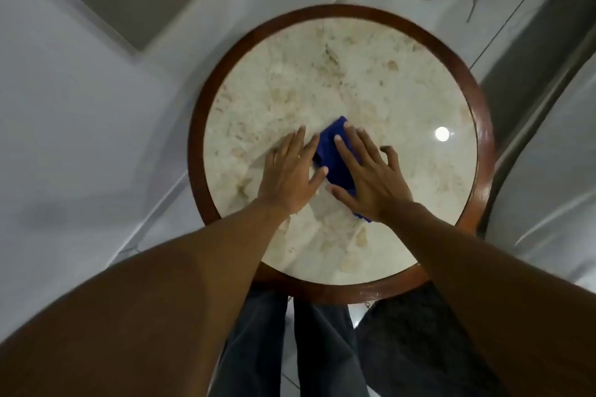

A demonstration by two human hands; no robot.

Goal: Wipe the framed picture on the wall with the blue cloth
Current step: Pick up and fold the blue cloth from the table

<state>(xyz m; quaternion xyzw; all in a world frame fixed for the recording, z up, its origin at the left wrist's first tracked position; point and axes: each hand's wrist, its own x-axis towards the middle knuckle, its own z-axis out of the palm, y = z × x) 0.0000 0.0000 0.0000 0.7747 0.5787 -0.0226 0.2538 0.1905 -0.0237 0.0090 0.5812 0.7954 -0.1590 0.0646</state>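
Forearms reach over a round table [419,292] where the left hand [288,178] and right hand [371,180], both flat and open, press the folded blue cloth [335,151] (soft, light; best pinched at its far edge).

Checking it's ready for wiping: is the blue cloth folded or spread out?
Folded: the blue cloth lies as a compact strip on the round marble table, with the left hand and right hand flat on it.

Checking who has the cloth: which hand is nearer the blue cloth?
Right. The right hand lies flat on top of the blue cloth; the left hand rests on the table beside it, fingertips touching its left edge.
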